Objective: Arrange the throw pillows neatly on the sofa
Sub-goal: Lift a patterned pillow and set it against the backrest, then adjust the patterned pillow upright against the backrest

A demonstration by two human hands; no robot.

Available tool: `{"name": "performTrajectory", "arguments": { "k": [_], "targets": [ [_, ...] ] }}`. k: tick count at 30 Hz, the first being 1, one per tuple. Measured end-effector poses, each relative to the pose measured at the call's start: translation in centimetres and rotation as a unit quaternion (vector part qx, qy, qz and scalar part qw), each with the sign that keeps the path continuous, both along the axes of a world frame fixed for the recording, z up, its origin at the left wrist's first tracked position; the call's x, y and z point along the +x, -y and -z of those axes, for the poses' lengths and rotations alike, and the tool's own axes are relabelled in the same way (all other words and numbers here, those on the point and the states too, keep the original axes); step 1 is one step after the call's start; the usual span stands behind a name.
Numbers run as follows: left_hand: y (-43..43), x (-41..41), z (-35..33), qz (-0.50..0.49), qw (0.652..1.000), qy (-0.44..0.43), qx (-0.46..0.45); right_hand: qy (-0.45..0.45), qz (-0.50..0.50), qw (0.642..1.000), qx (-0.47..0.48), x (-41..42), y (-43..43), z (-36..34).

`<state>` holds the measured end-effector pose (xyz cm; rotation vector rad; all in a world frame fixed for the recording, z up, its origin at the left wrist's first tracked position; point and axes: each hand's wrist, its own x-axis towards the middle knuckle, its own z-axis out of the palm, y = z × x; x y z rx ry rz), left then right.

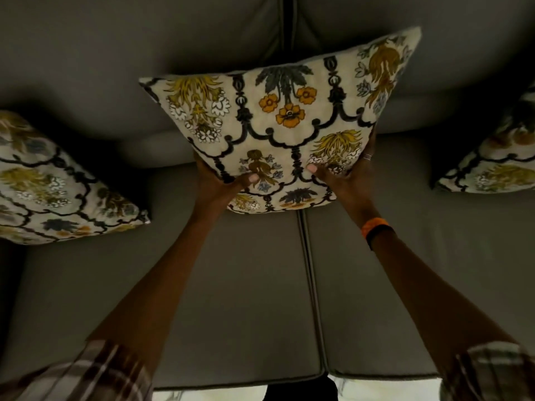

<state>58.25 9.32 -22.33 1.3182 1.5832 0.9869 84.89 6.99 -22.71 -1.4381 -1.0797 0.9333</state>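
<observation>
A cream throw pillow (278, 120) with yellow, orange and black floral print is held over the middle of the grey sofa (231, 285), its upper edge against the back cushions. My left hand (220, 183) grips its lower left side, thumb on the front. My right hand (344, 175) grips its lower right side, fingers wrapped behind the edge. Two matching pillows lie on the seat: one at the far left (52, 183), one at the far right (498, 157), partly cut off by the frame.
The seam between the two seat cushions (311, 285) runs under the held pillow. The back-cushion seam (286, 21) is above it. A pale floor (376, 386) shows past the sofa's front edge. Plaid sleeves cover my upper arms; an orange and black band (375, 228) circles my right wrist.
</observation>
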Motion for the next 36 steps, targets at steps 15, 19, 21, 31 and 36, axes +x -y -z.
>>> {"name": "performTrajectory", "arguments": {
  "k": [15, 19, 21, 31, 36],
  "targets": [
    [14.3, 11.4, 4.2, 0.109, 0.953, -0.193, -0.205, 0.151, -0.05, 0.946, -0.282, 6.7, 11.1, 4.5],
    [12.9, 24.0, 2.1, 0.187, 0.96, -0.19, -0.08, 0.188, 0.0, 0.959, -0.213, 15.0, 11.6, 2.0],
    [11.3, 30.0, 1.0, 0.202, 0.966, -0.154, -0.048, 0.213, 0.049, 0.959, -0.183, 20.1, 11.1, 0.7],
    [0.9, 48.6, -3.0, 0.138, 0.988, 0.059, -0.044, 0.068, 0.161, 0.979, -0.106, 48.8, 5.6, -2.8],
    [-0.1, 53.6, -1.1, 0.129, 0.989, 0.07, -0.034, 0.027, 0.032, 0.993, -0.112, 54.8, 1.6, -3.6]
  ]
}}
